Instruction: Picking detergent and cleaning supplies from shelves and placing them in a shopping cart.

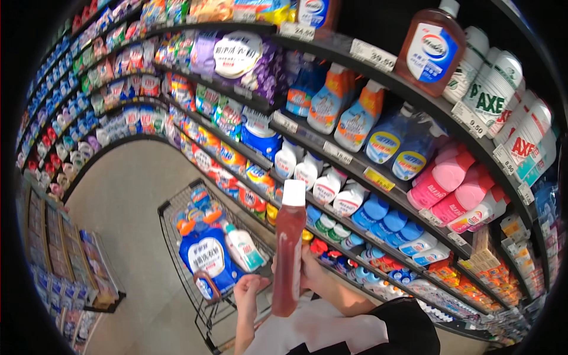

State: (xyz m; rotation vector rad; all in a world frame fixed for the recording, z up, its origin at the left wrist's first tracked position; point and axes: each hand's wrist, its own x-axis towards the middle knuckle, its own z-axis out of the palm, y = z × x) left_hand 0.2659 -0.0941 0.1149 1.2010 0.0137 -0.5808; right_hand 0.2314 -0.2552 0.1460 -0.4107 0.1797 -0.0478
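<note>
My right hand [310, 266] grips a reddish-brown plastic bottle [286, 262] with a white cap, held upright before my chest; the fingers are partly hidden behind it. Left of the bottle is my left hand [249, 285], fingers curled, near the shopping cart; I cannot tell whether it holds anything. In the wire shopping cart [166, 239] lie a blue bag of washing powder [208, 255], a white bottle with a teal label [245, 247], a brown bottle [205, 286] and several blue and orange bottles [199, 213].
Shelves on the right hold spray bottles [359, 115], pink bottles [439, 177], white AXE bottles [495, 84] and a large brown bottle [430, 49]. A purple bag [235, 60] stands further left. Shelving curves around the far aisle, and a low display [100, 270] is at the left.
</note>
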